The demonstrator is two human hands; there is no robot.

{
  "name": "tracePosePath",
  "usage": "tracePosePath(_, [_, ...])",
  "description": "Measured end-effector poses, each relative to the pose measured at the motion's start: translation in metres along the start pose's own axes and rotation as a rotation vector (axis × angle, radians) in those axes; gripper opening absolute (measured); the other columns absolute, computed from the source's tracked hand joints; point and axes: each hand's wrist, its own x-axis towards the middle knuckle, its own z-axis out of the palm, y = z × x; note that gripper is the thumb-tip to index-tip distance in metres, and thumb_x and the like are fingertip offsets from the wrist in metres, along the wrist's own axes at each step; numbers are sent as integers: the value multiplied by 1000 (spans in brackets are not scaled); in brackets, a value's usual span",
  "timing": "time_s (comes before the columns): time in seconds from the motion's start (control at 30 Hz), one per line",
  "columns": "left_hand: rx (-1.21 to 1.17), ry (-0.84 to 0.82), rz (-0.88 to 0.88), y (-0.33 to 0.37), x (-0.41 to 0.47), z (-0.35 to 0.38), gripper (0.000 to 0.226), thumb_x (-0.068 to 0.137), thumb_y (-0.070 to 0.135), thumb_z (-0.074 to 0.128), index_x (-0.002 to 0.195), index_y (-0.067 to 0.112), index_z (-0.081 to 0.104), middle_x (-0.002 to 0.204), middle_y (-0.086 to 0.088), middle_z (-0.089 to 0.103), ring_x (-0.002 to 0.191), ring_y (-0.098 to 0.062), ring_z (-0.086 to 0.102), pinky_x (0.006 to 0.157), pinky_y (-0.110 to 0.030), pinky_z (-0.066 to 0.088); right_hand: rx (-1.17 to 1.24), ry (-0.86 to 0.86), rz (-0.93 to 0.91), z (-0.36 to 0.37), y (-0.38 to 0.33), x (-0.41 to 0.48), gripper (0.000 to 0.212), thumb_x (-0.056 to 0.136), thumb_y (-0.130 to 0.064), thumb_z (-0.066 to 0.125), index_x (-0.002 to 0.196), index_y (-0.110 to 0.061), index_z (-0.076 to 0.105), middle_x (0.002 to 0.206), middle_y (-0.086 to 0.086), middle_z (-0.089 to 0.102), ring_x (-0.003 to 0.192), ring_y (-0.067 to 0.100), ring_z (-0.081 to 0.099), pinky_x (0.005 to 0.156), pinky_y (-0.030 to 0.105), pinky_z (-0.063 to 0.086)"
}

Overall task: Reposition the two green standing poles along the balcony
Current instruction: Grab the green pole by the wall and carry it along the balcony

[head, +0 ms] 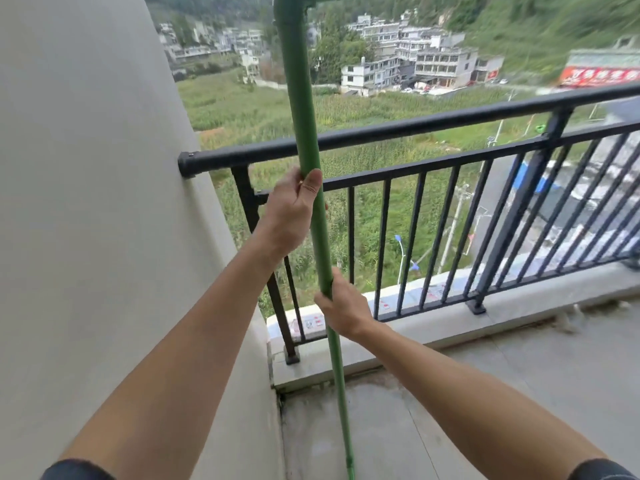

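Note:
A green standing pole runs nearly upright through the middle of the view, from a green elbow joint at the top edge down to the bottom edge near the wall corner. My left hand grips it at railing height. My right hand grips it lower, just in front of the railing's foot. A green crossbar branches right from the joint and leaves the frame. Only one green pole is in view. Its foot is cut off by the bottom edge.
A black metal balcony railing runs from the beige wall at left to the right edge, standing on a concrete curb. The grey concrete balcony floor stretches to the right. Fields, a road and buildings lie far below.

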Motion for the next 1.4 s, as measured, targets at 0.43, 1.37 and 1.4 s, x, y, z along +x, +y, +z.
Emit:
tracePosePath(0.43, [-86,-328,151,65,20,179,10,95,34,46,94,25,50,90,-7,61,96,-36,65,86,-54,54,-9,315,268,-151,107,-70,12,90,-25,55,97,-23,45,66,0,55,58,21,54,56,36,45])
tracePosePath(1.37, [-326,-967,485,193,77,576,22,93,24,54,104,6,50,83,-5,65,88,-31,70,80,-44,58,22,866,804,-448,315,-175,28,67,-34,58,89,-29,42,80,0,70,79,27,66,71,37,52])
tracePosePath(1.4, [-321,-994,507,197,81,591,20,93,25,55,102,8,50,84,-3,66,87,-28,70,79,-42,58,20,895,835,-457,324,-175,26,66,-33,57,88,-29,44,83,2,72,80,28,67,72,38,54])
